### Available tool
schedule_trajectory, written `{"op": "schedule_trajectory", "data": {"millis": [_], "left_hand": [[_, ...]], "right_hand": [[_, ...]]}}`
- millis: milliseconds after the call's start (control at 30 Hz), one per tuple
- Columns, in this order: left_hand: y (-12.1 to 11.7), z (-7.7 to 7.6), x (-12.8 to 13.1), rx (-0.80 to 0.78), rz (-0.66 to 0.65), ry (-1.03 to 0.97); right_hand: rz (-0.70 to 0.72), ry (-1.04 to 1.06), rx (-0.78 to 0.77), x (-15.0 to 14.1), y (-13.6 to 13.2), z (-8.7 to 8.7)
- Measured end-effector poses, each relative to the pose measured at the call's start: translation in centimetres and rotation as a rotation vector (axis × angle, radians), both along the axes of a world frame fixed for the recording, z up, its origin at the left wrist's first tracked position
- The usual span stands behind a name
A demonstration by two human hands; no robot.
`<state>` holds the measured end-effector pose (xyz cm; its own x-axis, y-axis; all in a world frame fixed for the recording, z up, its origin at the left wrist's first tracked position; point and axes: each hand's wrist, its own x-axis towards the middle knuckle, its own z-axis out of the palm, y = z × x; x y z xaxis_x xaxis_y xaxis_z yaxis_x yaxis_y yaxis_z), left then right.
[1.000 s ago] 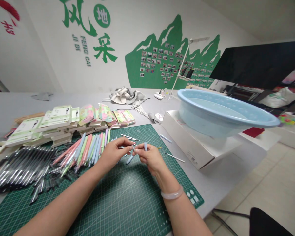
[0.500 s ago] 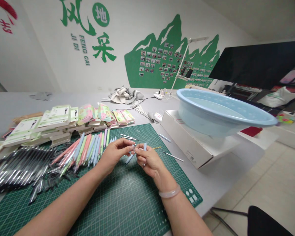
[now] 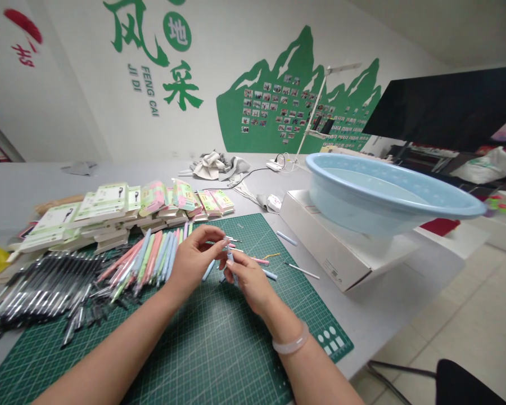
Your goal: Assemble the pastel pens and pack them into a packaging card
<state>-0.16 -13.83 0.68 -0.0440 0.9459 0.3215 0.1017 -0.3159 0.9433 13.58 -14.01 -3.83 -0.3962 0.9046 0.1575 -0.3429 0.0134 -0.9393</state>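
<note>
My right hand (image 3: 248,278) is closed round a light blue pen barrel (image 3: 230,256) that stands nearly upright above the green cutting mat (image 3: 202,343). At the barrel's top end, my left hand (image 3: 198,253) pinches its tip between thumb and fingertips; any small part there is too small to make out. Beside the hands lie another light blue barrel piece (image 3: 270,274), a pink stick (image 3: 260,261) and a light blue piece (image 3: 208,271). Left of my left hand, many pink, green and blue pens (image 3: 152,256) rest in a bunch.
Many clear-and-black pens (image 3: 42,287) lie at the left. Small boxes (image 3: 105,202) are piled behind them. A blue basin (image 3: 371,197) sits on a white carton (image 3: 333,247) at the right. A thin white refill (image 3: 303,271) and a blue tube (image 3: 287,238) lie near the carton.
The blue barrel in my right hand has turned nearly upright, and my left fingers are now at its top. The pink stick and a blue piece now show beside my right hand.
</note>
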Motion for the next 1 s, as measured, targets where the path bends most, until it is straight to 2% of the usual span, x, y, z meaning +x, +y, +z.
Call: {"op": "schedule_trajectory", "data": {"millis": [167, 300, 433, 633, 833, 933, 1000], "left_hand": [[-0.2, -0.3, 0.0, 0.041, 0.025, 0.1], [-0.3, -0.4, 0.0, 0.119, 0.027, 0.203], [-0.3, -0.1, 0.4, 0.186, 0.019, 0.247], [0.7, 2.1, 0.4, 0.296, -0.032, 0.299], [1.7, 4.5, -0.3, 0.41, -0.111, 0.594], [2.0, 4.9, -0.4, 0.37, -0.165, 0.609], [2.6, 4.9, -0.4, 0.285, -0.218, 0.519]], "right_hand": [[-0.035, -0.032, 0.033, 0.2, -0.1, -0.2], [-0.134, -0.082, 0.119, 0.4, -0.1, 0.1], [-0.187, 0.052, 0.057, 0.3, 0.1, 0.8], [-0.282, 0.209, 0.067, 0.2, 0.8, 2.8], [-0.282, 0.213, 0.11, 0.3, 1.5, 3.9], [-0.317, 0.164, 0.104, 0.7, 1.7, 3.9], [-0.348, 0.117, 0.093, 1.3, 1.9, 3.7]]}}
